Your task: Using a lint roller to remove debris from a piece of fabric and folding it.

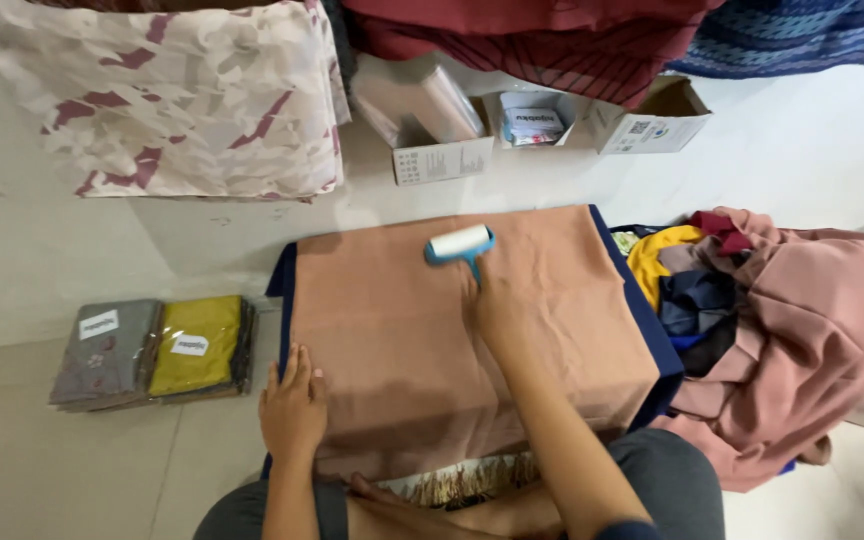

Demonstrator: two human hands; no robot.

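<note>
- Down on the pale tiled floor (72,250), a salmon-brown cloth (452,340) lies spread flat over a dark blue board (652,345) in front of the seated person.
- Their right hand (490,305) is closed round the handle of a blue lint roller (460,245), whose white roll rests on the far part of the cloth.
- Their left hand (294,405) lies open, palm down, on the cloth's near left edge, gripping nothing.
- To the left, two flat packed cloths (152,350), grey and mustard, sit on the floor.
- To the right, a heap of loose fabrics (782,330) touches the board.
- Farther back stand open cardboard boxes (442,140) below hanging patterned textiles (172,90).
- The roller's handle is mostly hidden in the fist; the hanging textiles are cut off at the top.
</note>
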